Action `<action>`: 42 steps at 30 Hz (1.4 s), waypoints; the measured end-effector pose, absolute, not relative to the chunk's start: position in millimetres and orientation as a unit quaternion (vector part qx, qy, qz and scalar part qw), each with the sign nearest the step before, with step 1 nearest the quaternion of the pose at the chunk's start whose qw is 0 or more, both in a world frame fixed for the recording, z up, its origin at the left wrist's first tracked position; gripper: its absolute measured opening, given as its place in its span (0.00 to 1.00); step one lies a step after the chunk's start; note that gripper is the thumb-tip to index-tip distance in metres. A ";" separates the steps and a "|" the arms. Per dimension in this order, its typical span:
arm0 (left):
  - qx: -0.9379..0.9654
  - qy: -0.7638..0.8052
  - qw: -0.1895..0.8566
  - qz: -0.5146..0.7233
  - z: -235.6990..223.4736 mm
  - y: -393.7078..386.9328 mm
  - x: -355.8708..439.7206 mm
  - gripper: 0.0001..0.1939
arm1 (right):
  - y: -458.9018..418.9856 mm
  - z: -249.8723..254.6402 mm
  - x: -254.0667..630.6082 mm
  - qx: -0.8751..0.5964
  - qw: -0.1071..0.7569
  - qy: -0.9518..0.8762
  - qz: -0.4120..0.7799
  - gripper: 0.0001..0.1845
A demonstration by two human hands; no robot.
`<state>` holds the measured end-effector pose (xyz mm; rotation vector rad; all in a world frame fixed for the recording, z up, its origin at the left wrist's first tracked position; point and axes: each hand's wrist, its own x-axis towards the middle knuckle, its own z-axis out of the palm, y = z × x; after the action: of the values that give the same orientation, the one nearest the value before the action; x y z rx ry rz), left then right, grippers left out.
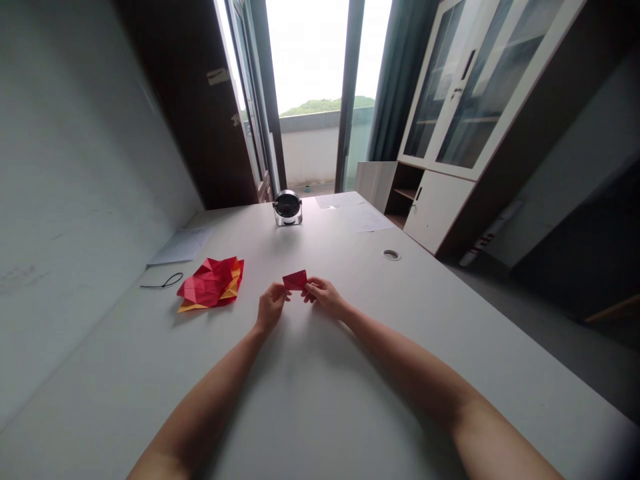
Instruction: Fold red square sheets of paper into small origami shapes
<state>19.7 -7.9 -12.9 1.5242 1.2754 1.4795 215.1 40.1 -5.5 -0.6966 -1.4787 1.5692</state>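
Observation:
A small folded piece of red paper (pixel 295 280) is held up just above the white table, between my two hands. My left hand (pixel 271 303) pinches its left end with thumb and fingers. At its right end my right hand (pixel 323 295) grips the lower corner. The paper is roughly rectangular, with a slanting crease or edge across its front. To the left lies a heap of creased red and orange-yellow paper sheets (pixel 210 283), apart from both hands.
A black cable tie (pixel 163 281) and some white papers (pixel 180 246) lie by the left wall. A round silver-framed device (pixel 288 208) stands at the table's far end. Toward the right edge are a tape roll (pixel 391 255) and flat sheets (pixel 367 218). A cabinet (pixel 440 207) stands beyond.

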 end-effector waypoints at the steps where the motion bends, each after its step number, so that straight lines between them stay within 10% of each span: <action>1: 0.590 0.494 0.316 0.555 -11.7 -9.0 19.7 0.10 | 40.0 -4.1 215.8 -0.279 0.430 -0.584 0.629 0.20; 18: 0.612 0.479 0.337 0.531 -0.4 -18.1 27.6 0.13 | 49.1 -12.6 213.9 -0.314 0.499 -0.575 0.566 0.09; 42: 0.581 0.486 0.371 0.537 -5.8 -13.5 27.7 0.19 | 44.9 -16.7 212.0 -0.306 0.464 -0.619 0.555 0.20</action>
<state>27.7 -13.5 -5.8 1.4898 1.2471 1.3765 212.0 44.9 -16.7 -0.7527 -1.5216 1.3633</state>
